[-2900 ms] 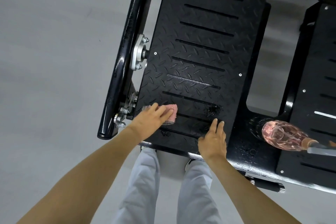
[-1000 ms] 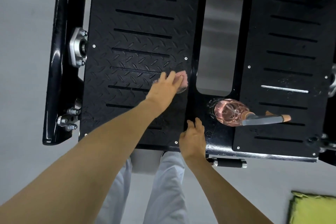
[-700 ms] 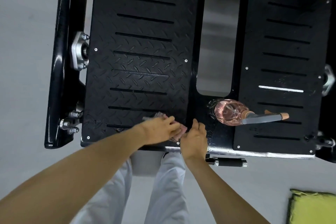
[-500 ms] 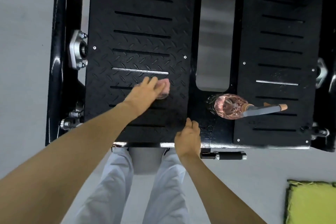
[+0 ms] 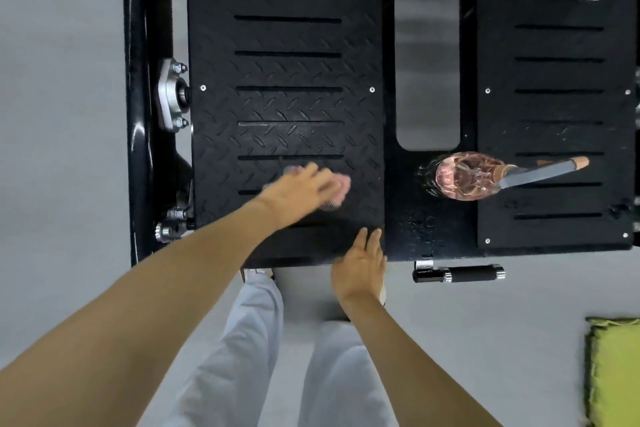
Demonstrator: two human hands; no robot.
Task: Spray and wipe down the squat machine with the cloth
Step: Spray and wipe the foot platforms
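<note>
We look down on the black steel squat machine [image 5: 429, 229], and we take its left footplate [image 5: 287, 97], a black diamond-tread panel with cross slots, as our landmark. On the near part of that footplate the left hand [image 5: 304, 187] lies with its fingers stretched out over a small pink cloth [image 5: 341, 184], pressing it onto the tread. Both hand and cloth are blurred, so we cannot tell how the cloth is folded. At the near right corner of the footplate the right hand [image 5: 360, 263] rests flat and released, fingers straight and together, grasping nothing.

Right of the footplate, a clear pink plastic spray bottle [image 5: 464, 177] lies on its side, with its grey trigger head reaching over the matching right footplate [image 5: 554, 97]. Small droplets show on the black metal near the bottle.

Left of the footplate we see a glossy black frame tube [image 5: 145, 80] and a silver bolted bearing flange [image 5: 171, 94]. Nearer us than the footplate, a short black handle with chrome ends [image 5: 457, 274] juts out, pale trousers [image 5: 256, 340] stand on the grey floor [image 5: 62, 149], and far to the right lies a yellow-green pad [image 5: 613, 371].
</note>
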